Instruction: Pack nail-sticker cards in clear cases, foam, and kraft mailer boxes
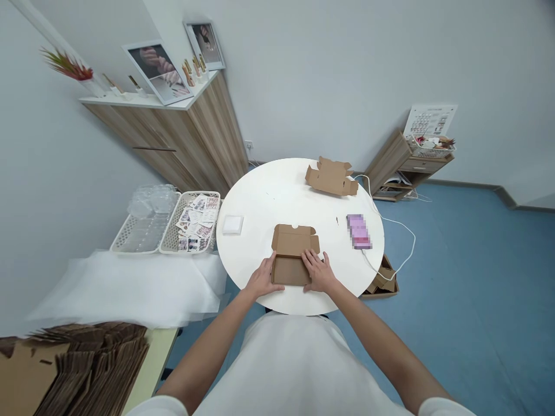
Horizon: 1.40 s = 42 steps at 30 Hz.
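A small brown cardboard box lies at the near edge of the round white table, its lid flap standing open at the far side. My left hand presses against the box's left side. My right hand rests on the box's right side, fingers spread over the edge. A flat unfolded cardboard blank lies at the far side of the table. A white square pad sits at the table's left.
A phone with a white cable lies on the table's right. Two white baskets with bags and cards stand to the left. Flat cardboard stacks lie at lower left. More cardboard sits on the blue floor.
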Each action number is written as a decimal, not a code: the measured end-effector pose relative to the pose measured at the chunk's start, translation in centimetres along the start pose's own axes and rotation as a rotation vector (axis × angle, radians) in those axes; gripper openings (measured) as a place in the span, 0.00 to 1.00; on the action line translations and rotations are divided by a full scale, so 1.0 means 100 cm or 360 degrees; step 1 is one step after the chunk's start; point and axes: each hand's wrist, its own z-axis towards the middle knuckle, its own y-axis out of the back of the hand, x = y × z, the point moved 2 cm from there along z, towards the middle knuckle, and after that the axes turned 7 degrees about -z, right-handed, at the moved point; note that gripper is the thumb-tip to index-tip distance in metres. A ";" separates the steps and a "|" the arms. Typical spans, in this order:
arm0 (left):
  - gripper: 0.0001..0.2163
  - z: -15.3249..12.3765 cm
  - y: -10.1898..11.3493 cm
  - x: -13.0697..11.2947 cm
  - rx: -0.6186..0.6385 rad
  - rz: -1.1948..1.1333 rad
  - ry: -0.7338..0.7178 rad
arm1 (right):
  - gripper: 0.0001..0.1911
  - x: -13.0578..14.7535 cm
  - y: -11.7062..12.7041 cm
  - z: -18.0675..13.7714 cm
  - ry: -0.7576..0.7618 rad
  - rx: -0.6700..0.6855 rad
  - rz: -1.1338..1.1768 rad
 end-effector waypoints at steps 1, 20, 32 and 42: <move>0.53 0.002 0.002 -0.002 0.0078 0.0091 -0.0024 | 0.62 0.000 0.000 0.000 0.0000 -0.0002 0.0004; 0.53 0.026 0.001 -0.011 0.0276 0.0316 0.0121 | 0.39 -0.032 -0.018 -0.054 -0.1045 -0.0020 0.1647; 0.53 0.026 -0.003 -0.013 0.0211 0.0283 0.0149 | 0.23 -0.030 0.002 -0.047 -0.0892 -0.0274 0.1743; 0.53 0.024 -0.005 -0.012 0.0198 0.0231 0.0137 | 0.19 -0.013 0.007 -0.030 -0.0762 -0.0098 0.1660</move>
